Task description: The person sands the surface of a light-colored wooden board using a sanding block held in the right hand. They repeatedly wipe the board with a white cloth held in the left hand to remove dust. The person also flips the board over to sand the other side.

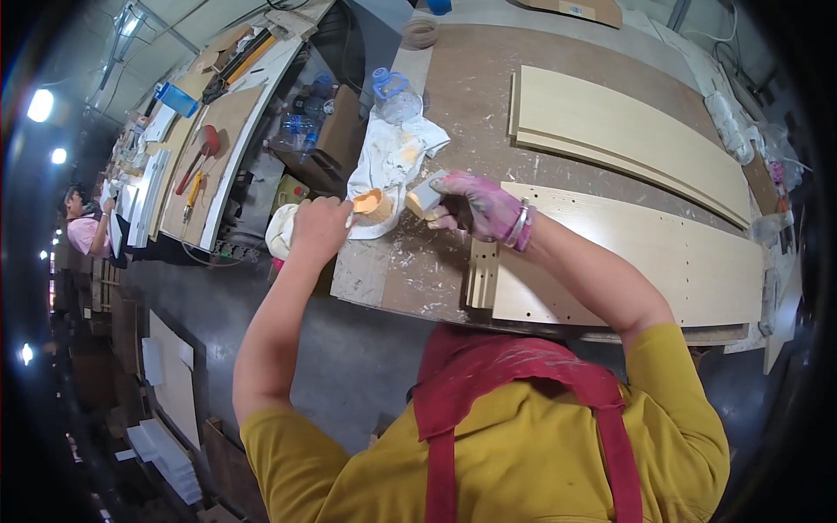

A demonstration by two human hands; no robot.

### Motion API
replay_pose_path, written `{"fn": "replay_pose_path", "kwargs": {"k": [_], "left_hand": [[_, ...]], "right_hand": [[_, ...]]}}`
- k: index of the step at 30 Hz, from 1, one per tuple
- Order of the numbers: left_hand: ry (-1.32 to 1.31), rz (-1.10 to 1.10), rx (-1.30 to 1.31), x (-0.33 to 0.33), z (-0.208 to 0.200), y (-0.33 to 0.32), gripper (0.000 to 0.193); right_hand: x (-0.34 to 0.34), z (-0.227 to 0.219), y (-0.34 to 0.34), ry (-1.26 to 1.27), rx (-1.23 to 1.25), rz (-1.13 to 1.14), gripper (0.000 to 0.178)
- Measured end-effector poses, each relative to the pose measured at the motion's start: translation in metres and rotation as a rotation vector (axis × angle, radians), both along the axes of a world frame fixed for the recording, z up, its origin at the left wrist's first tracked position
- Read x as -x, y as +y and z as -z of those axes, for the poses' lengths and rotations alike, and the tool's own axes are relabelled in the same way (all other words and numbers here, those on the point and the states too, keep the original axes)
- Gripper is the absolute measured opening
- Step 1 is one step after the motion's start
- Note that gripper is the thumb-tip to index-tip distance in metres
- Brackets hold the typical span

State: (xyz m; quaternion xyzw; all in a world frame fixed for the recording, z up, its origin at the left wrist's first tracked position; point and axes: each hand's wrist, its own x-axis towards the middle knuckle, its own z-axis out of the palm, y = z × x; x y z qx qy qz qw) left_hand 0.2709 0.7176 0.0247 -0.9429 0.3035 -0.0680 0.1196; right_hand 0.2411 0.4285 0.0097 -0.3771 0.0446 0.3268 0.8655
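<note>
My right hand (488,207), in a pink-stained glove, grips a small grey block (425,195) with a yellowish lower face, above the left end of the table. My bare left hand (321,228) is closed beside a small tan cup (375,206) with orange paste at its mouth. What its fingers hold is too small to make out. A bunched white cloth (280,232) shows just left of that hand. Behind the cup lies a white rag (392,152) with orange stains. Right of my gloved hand lies a pale wooden panel (628,253) with drilled holes.
A second pale panel (628,139) lies farther back on the brown worktable (475,96). A clear bottle with a blue cap (395,94) stands by the rag. On the left bench are a red-handled tool (199,159) and a yellow cutter (193,193). Another person (85,228) is far left.
</note>
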Motion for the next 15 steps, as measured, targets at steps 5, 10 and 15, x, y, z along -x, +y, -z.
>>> {"fn": "replay_pose_path", "kwargs": {"k": [5, 10, 15], "left_hand": [[-0.019, 0.109, -0.007, -0.011, 0.01, 0.008, 0.004], [0.285, -0.237, 0.337, -0.008, -0.022, 0.006, 0.023], [0.523, -0.405, 0.69, -0.017, -0.022, 0.033, 0.028]], "right_hand": [[-0.02, 0.021, 0.032, -0.01, 0.077, 0.089, 0.021], [-0.04, 0.036, 0.047, -0.574, 0.597, 0.276, 0.036], [-0.043, 0.024, 0.064, -0.849, 1.046, 0.24, 0.047]]}}
